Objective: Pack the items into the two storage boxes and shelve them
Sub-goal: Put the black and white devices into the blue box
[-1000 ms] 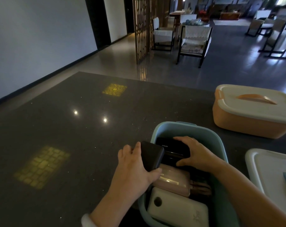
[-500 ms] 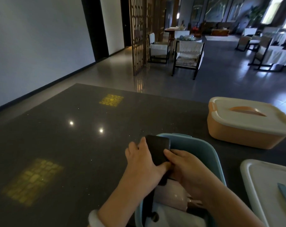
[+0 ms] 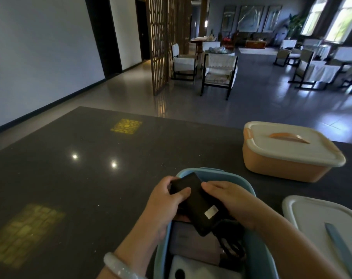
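Over the blue box (image 3: 257, 256) on the desk (image 3: 70, 178), both hands hold a black power bank (image 3: 195, 200): left hand (image 3: 167, 200) curled round its far end, right hand (image 3: 231, 198) curled along its side. It looks rigid, smooth, fairly heavy; gripping the long edges seems safest.

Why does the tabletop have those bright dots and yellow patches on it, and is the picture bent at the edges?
Head view: the dark polished table mirrors two small lights as white dots and shows two yellowish brick-patterned reflections; the windows at the far right glare brightly while the blue box and black device sit in dim light; the wide lens curves the wall base and stretches the forearms near the bottom edge.
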A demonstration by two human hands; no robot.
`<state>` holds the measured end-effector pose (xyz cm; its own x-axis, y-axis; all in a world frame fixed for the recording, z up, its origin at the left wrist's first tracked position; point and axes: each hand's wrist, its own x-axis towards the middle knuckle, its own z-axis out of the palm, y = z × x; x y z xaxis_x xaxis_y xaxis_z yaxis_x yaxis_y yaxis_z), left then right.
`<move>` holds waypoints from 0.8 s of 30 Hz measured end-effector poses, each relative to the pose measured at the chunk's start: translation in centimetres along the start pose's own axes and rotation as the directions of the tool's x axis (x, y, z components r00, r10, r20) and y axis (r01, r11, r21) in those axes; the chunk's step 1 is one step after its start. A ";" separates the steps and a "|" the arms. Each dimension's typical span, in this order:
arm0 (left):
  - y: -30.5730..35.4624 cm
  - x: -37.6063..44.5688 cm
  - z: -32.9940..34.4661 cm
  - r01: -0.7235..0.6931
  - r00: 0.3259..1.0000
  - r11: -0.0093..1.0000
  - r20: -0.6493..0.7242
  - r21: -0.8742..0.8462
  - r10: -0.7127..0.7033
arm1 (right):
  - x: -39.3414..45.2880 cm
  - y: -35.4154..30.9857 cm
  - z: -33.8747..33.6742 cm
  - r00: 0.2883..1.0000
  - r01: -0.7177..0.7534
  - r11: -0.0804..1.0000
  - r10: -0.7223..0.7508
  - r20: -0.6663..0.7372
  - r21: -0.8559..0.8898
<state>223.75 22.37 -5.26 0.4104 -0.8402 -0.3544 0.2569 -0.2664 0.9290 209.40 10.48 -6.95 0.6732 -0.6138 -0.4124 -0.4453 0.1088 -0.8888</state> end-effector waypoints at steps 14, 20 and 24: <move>-2.8 0.3 0.2 -0.246 0.925 0.813 -0.122 0.527 0.359 | -1.0 1.0 0.7 0.921 0.207 0.703 -0.375 -0.107 -0.680; -5.6 1.0 -2.4 -0.194 0.924 0.610 -0.065 0.768 0.376 | -2.4 3.1 0.2 0.943 0.222 0.709 -0.331 -0.037 -0.669; -7.8 1.8 -2.2 -0.127 0.986 0.793 -0.015 0.595 0.168 | -2.5 3.8 1.1 0.940 0.279 0.685 -0.337 0.047 -0.673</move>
<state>224.42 23.95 -13.34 0.4608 -0.8659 -0.1944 -0.3691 -0.3862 0.8453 206.68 13.32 -9.53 0.8107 -0.5773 -0.0971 -0.5145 -0.6234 -0.5888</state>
